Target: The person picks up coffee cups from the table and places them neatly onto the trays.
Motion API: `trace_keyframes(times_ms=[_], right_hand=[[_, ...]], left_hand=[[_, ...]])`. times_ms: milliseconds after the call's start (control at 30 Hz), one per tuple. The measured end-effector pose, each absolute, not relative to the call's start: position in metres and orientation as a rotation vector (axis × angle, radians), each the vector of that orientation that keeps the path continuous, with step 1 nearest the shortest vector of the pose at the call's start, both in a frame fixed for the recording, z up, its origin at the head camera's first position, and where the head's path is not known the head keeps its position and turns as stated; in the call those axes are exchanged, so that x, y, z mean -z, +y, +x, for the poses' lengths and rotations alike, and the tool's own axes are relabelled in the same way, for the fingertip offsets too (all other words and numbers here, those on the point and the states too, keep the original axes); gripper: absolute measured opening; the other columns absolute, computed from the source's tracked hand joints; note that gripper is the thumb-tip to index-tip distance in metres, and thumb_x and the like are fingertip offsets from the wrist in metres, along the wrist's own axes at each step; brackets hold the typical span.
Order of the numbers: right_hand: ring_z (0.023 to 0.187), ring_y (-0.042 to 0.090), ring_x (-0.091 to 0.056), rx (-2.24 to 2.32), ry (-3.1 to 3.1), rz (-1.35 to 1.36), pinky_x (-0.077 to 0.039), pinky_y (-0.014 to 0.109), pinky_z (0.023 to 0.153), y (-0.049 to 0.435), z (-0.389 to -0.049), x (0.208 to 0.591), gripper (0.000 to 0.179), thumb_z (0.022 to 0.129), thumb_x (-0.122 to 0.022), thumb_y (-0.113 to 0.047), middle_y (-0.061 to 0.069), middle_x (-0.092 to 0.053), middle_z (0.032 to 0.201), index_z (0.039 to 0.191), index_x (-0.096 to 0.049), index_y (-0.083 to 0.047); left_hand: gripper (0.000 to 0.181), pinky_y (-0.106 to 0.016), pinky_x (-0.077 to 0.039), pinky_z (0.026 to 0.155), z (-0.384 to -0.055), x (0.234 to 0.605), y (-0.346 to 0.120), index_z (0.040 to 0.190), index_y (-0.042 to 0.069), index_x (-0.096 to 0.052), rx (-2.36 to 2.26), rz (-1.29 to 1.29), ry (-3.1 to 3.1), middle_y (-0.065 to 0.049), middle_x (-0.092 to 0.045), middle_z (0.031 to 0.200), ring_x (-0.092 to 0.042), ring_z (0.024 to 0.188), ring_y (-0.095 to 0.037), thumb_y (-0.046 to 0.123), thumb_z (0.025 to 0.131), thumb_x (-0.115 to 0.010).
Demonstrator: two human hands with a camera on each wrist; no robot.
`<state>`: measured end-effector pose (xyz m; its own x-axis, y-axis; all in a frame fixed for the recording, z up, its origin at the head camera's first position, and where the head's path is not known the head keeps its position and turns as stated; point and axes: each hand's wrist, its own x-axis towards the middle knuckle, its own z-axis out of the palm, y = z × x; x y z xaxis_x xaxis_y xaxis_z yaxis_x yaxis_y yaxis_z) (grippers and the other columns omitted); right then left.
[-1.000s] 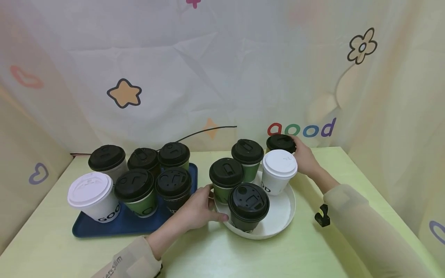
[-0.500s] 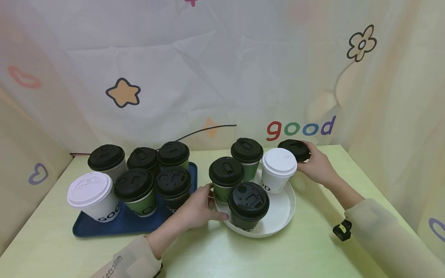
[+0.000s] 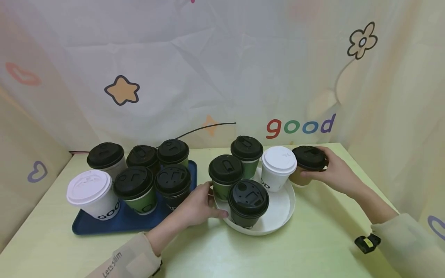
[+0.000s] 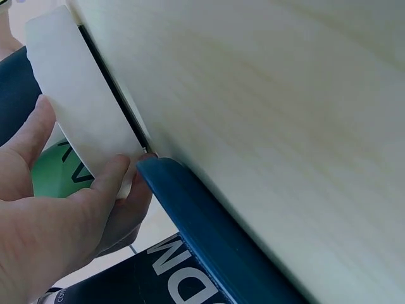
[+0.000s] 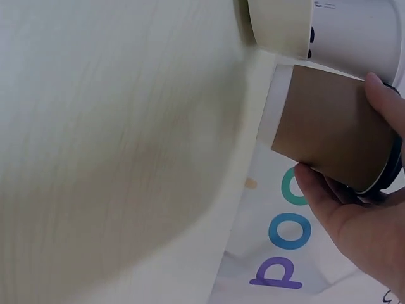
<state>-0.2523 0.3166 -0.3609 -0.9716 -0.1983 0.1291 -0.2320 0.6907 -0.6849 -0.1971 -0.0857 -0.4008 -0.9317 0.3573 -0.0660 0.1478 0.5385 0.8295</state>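
In the head view, my right hand (image 3: 333, 172) holds a brown paper coffee cup (image 5: 332, 123) with a black lid (image 3: 309, 157), its fingers and thumb on opposite sides just under the lid. This cup is right of the round white tray (image 3: 283, 216); whether its base touches the table is unclear. My left hand (image 3: 198, 204) grips the tray's left side, thumb and fingers along the outer wall (image 4: 82, 88). On that tray stand a white-lidded white cup (image 3: 276, 175), two green cups with black lids, and a dark cup (image 3: 247, 202) in front.
A blue rectangular tray (image 3: 104, 227) lies on the left with several lidded cups, including a white one (image 3: 94, 193) at its front left. Its right end is close to my left hand. A patterned curtain (image 3: 167, 88) rises behind the table (image 3: 264, 258).
My right hand has carried the brown cup from behind the white cup rightward and toward me, to the tray's right side. The left hand stays in place on the tray.
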Motion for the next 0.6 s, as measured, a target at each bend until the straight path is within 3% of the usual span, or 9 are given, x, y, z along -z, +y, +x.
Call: trace_keyframes(times_ms=[133, 233, 400, 600], right_hand=[[0.133, 0.042, -0.042, -1.187, -2.856, 0.369, -0.033, 0.060, 0.104, 0.325, -0.243, 0.360, 0.090, 0.084, -0.088, -0.030, 0.024, -0.048, 0.142, 0.149, -0.034, 0.002], [0.131, 0.039, -0.045, -1.181, -2.839, 0.376, -0.038, 0.044, 0.102, 0.330, -0.237, 0.359, 0.088, 0.084, -0.088, -0.028, 0.022, -0.049, 0.142, 0.148, -0.035, 0.002], [0.122, 0.031, -0.049, -1.138, -2.803, 0.380, -0.041, 0.019, 0.085, 0.337, -0.229, 0.355, 0.081, 0.085, -0.088, -0.027, 0.015, -0.052, 0.139, 0.146, -0.040, -0.003], [0.123, 0.026, -0.046, -1.108, -2.820, 0.436, -0.038, 0.015, 0.086, 0.341, -0.216, 0.344, 0.083, 0.084, -0.089, -0.026, 0.012, -0.051, 0.139, 0.146, -0.037, -0.007]], left_hand=[[0.086, -0.038, -0.047, 0.081, -0.197, 0.400, -0.085, 0.142, -0.005, -0.047, -1.342, 0.413, 2.555, -0.009, -0.056, 0.109, -0.053, 0.095, -0.026, 0.020, 0.075, -0.095], [0.085, -0.039, -0.048, 0.084, -0.197, 0.398, -0.084, 0.141, -0.005, -0.048, -1.356, 0.396, 2.547, -0.010, -0.057, 0.114, -0.054, 0.097, -0.026, 0.018, 0.075, -0.095], [0.087, -0.041, -0.049, 0.088, -0.196, 0.397, -0.084, 0.143, -0.005, -0.047, -1.369, 0.371, 2.536, -0.011, -0.058, 0.120, -0.055, 0.100, -0.026, 0.017, 0.075, -0.095], [0.084, -0.038, -0.047, 0.081, -0.196, 0.398, -0.084, 0.140, -0.005, -0.048, -1.366, 0.383, 2.541, -0.010, -0.057, 0.111, -0.053, 0.096, -0.026, 0.017, 0.074, -0.095]])
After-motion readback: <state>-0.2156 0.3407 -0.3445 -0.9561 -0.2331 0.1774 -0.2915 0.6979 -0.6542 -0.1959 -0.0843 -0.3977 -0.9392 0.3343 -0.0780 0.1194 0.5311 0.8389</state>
